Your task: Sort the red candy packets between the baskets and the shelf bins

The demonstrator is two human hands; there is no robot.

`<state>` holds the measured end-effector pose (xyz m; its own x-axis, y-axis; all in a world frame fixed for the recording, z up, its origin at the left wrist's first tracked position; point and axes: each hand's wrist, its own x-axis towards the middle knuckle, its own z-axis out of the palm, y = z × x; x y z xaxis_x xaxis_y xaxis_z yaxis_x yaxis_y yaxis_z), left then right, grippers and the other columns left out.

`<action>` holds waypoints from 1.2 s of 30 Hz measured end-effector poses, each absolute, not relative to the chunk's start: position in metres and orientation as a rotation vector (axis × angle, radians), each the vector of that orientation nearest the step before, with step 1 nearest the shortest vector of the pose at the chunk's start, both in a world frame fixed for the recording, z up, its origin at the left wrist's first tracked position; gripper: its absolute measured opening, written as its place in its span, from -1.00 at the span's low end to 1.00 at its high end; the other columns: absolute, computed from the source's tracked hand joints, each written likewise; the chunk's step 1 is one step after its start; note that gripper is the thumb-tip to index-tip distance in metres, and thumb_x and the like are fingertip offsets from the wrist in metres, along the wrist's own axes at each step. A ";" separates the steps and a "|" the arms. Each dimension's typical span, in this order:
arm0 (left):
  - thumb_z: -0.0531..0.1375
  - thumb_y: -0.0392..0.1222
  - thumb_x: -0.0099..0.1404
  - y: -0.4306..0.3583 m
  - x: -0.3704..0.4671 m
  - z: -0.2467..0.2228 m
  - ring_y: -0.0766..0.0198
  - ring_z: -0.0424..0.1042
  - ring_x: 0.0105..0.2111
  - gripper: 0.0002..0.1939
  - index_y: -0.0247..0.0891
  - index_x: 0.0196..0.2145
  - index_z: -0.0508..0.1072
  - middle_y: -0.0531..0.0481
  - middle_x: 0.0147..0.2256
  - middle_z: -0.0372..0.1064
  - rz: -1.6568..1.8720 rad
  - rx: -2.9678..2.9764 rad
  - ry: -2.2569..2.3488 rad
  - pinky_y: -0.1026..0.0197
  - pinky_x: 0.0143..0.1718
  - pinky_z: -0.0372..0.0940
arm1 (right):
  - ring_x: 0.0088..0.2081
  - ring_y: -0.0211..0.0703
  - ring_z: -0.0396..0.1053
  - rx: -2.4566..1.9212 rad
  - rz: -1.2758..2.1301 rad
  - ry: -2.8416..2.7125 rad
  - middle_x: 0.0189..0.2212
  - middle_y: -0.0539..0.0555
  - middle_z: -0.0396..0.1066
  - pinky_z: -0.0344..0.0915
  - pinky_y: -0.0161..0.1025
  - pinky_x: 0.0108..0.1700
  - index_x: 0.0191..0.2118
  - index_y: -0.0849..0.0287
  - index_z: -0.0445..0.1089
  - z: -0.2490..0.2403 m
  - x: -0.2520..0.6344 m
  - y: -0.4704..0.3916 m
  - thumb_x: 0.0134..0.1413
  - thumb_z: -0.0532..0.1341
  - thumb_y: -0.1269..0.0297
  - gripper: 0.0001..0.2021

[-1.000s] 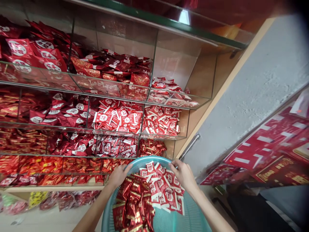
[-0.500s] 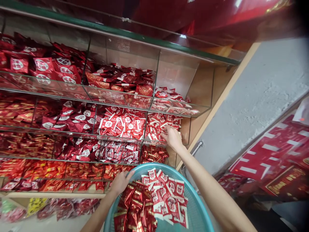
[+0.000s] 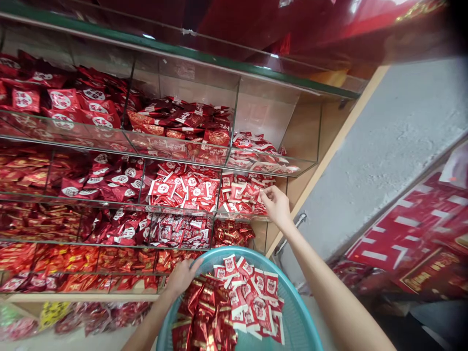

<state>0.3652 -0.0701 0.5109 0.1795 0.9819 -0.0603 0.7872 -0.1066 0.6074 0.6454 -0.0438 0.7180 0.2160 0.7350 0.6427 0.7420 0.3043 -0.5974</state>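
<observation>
My left hand is closed on the left part of the rim of a teal plastic basket. Inside the basket, shiny dark-red packets with gold lie on the left and small red-and-white packets on the right. My right hand reaches over a glass-fronted compartment of similar red-and-white packets. Its thumb and fingers are pinched together at a packet there; the fingertips partly hide it.
Glass dividers split the shelf into compartments of red packets. A thick glass shelf edge runs above. The wooden side panel and grey wall stand on the right. Bagged goods lie below.
My right hand has shifted right and slightly up at the compartment, its fingers now pinched. The left hand and the basket have stayed nearly still.
</observation>
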 end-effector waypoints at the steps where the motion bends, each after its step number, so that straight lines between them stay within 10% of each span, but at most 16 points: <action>1: -0.21 0.27 0.19 -0.070 0.365 0.511 0.29 0.33 -0.52 -0.41 -0.24 -0.57 0.32 -0.01 -0.57 0.36 0.498 1.944 1.655 0.33 -0.44 0.10 | -0.53 -0.30 0.21 -1.381 0.051 -1.490 -0.58 -0.04 0.29 0.11 -0.36 -0.43 -0.46 0.19 0.24 0.718 0.647 -0.051 0.02 0.07 0.16 -0.80; 24: -0.17 0.26 0.18 -0.068 0.366 0.512 0.31 0.30 -0.54 -0.41 -0.25 -0.54 0.40 0.01 -0.57 0.36 0.489 1.932 1.602 0.33 -0.46 0.08 | -0.65 -0.36 0.11 -1.877 0.946 -1.533 -0.73 -0.12 0.15 0.01 -0.40 -0.59 -0.62 0.16 0.12 0.549 0.695 -0.203 -0.20 0.07 0.32 -0.89; 36: -0.17 0.27 0.18 -0.067 0.363 0.508 0.29 0.33 -0.52 -0.41 -0.21 -0.48 0.44 0.00 -0.55 0.38 0.508 1.938 1.591 0.32 -0.44 0.11 | -0.59 -0.29 0.25 -2.174 0.692 -1.592 -0.68 -0.06 0.28 -0.01 -0.38 -0.53 -0.58 0.17 0.22 0.534 0.674 -0.191 -0.09 0.06 0.32 -0.87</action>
<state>0.3632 -0.0668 0.5078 0.2181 0.9736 -0.0667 0.7552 -0.1251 0.6434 0.6737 -0.1910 0.5342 0.2461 0.9533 -0.1751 0.7781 -0.3020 -0.5507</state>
